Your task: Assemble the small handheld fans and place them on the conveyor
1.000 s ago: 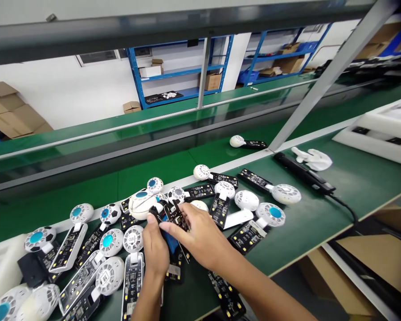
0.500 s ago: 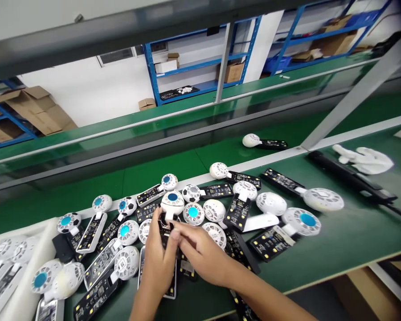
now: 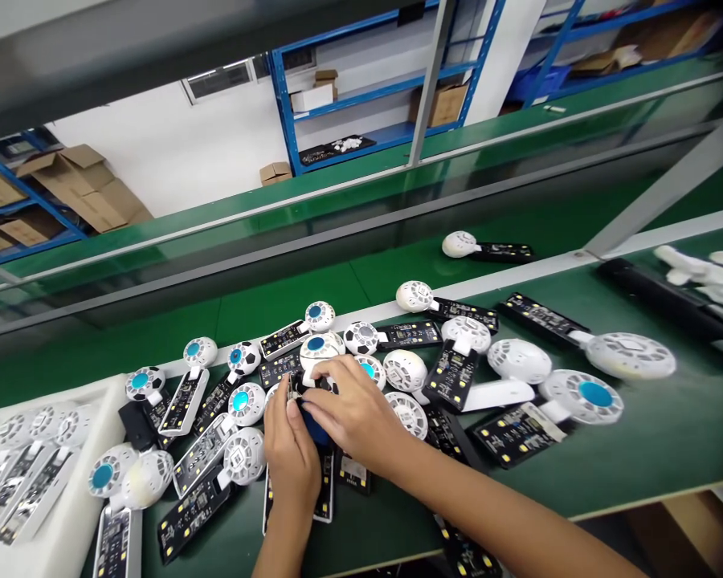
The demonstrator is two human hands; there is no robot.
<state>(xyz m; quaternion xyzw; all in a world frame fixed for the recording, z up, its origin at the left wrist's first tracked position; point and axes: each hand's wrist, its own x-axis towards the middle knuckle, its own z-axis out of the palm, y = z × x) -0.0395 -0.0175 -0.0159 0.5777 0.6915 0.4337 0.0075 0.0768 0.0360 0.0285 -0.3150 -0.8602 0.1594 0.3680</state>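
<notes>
Both my hands meet at the near middle of the green bench around one lamp-like unit, a white round head (image 3: 324,347) with a blue disc and a dark body below it. My left hand (image 3: 292,445) grips the dark body from the left, fingers closed. From the right, my right hand (image 3: 358,405) bends over the same body, its thumb and fingertips pinched near the neck. Those fingertips hide most of the body, and any small part between them cannot be made out. Under my hands lies a circuit board in a white frame (image 3: 325,486).
Many similar units surround my hands, such as one with a blue disc (image 3: 578,397) at right. A white foam tray (image 3: 105,401) holding more units stands at left. A black tool (image 3: 656,301) and white gloves (image 3: 708,273) lie far right. A metal post (image 3: 668,185) rises behind.
My right hand has turned and moved up over the neck of the unit, covering more of it. The unit stays in my left hand. The camera view has shifted slightly.
</notes>
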